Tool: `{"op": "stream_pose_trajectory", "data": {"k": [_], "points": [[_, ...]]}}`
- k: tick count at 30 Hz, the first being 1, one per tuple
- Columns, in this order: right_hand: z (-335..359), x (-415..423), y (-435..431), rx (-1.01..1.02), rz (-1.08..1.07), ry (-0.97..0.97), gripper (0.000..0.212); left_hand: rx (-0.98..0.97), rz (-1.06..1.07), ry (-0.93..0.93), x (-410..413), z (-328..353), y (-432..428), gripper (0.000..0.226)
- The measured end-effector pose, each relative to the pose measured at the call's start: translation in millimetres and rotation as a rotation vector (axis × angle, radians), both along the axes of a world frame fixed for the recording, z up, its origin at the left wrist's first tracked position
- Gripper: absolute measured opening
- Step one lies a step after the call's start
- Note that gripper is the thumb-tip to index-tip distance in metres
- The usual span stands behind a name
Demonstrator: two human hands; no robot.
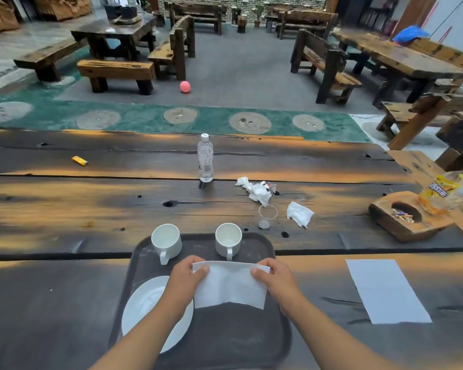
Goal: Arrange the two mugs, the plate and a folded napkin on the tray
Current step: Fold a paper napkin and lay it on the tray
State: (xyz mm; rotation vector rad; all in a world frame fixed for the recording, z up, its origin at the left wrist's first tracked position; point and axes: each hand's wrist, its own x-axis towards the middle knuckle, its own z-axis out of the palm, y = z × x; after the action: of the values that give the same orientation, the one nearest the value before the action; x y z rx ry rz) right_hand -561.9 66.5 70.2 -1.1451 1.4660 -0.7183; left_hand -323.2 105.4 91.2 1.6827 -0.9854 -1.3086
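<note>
Both forearms reach forward over the dark tray (278, 324). The left hand (186, 276) and the right hand (275, 279) each pinch a top corner of the white napkin (230, 287), thumbs on top, fingers curled beneath, holding it spread between them above the tray's middle. The left forearm crosses over the white plate (142, 308), which lies in the tray's near left part. Two white mugs stand upright at the tray's far edge, handles toward the person: the left mug (166, 243) and the right mug (228, 241).

The tray sits on a dark, weathered wooden tabletop (64, 209). A flat white paper sheet (385, 289) lies to the right, well apart from the tray. Farther back are a clear water bottle (205, 158), crumpled tissues (257, 192), a yellow lighter (79, 161) and a wooden ashtray (406, 217). Beyond, the room holds heavy wooden benches and tables on grey and green flooring, with a pink ball (185, 86).
</note>
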Motion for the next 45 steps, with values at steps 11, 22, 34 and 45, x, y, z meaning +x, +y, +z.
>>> {"op": "stream_pose_trajectory", "data": {"k": [11, 22, 34, 45], "points": [[5, -8, -10, 0.019, -0.068, -0.046, 0.013, 0.069, 0.034, 0.237, -6, -5, -1, 0.016], [0, -13, -9, 0.136, -0.05, -0.05, 0.011, 0.127, 0.063, 0.136, -10, -12, 1, 0.019], [-33, -17, 5, 0.188, 0.029, 0.143, 0.01, 0.194, -0.036, -0.079, -10, -36, 12, 0.013], [-72, -15, 2, 0.21, 0.149, 0.439, 0.019, 0.326, -0.158, -0.374, -7, -78, 7, 0.033]]}}
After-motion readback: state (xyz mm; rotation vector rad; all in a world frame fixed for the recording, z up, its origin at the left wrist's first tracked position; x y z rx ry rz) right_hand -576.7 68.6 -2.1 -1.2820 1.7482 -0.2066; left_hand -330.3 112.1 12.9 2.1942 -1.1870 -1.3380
